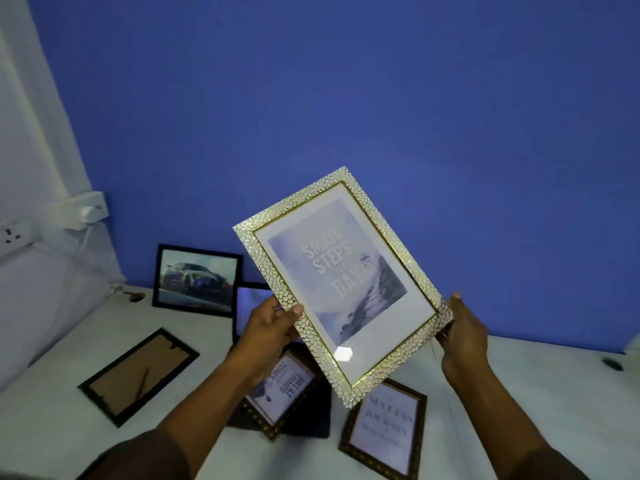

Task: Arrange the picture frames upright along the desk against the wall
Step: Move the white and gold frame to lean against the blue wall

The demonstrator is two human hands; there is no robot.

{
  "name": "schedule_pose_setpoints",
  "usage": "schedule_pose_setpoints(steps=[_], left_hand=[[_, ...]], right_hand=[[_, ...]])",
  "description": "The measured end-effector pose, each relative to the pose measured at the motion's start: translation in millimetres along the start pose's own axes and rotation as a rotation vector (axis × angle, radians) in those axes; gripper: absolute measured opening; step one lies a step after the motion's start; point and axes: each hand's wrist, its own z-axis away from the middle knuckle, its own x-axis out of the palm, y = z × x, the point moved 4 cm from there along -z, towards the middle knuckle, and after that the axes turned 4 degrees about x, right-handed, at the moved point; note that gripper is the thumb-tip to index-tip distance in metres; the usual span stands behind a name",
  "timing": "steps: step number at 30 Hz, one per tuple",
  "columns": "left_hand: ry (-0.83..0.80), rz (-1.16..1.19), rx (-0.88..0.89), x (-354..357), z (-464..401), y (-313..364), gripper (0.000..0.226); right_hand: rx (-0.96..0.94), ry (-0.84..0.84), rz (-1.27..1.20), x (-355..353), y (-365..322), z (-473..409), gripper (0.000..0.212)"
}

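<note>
I hold a white-and-gold pebbled frame (341, 282) tilted in the air above the desk, its print reading "Small Steps". My left hand (273, 323) grips its left edge and my right hand (462, 332) grips its lower right corner. A black frame with a car picture (197, 280) stands upright against the blue wall. Another dark frame (251, 303) stands beside it, partly hidden by my left hand. Lying flat on the white desk (52, 424) are a face-down black frame (138, 375), a dark patterned frame (284, 389) and a brown frame (384, 431).
White sockets with a plugged-in adapter (88, 213) and a hanging cable are on the left wall. A cable hole (135, 297) is at the desk's back left. A small dark object (612, 364) lies at the far right.
</note>
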Motion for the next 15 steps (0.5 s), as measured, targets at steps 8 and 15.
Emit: schedule_pose_setpoints(steps=[8, 15], left_hand=[[-0.117, -0.283, 0.009, 81.8, -34.4, -30.9, 0.031], [-0.226, -0.585, -0.04, 111.1, -70.1, -75.3, 0.029]], right_hand=[[-0.289, -0.189, 0.524, -55.7, -36.6, -63.6, 0.032], [-0.315, -0.151, 0.68, -83.1, -22.8, -122.1, 0.037]])
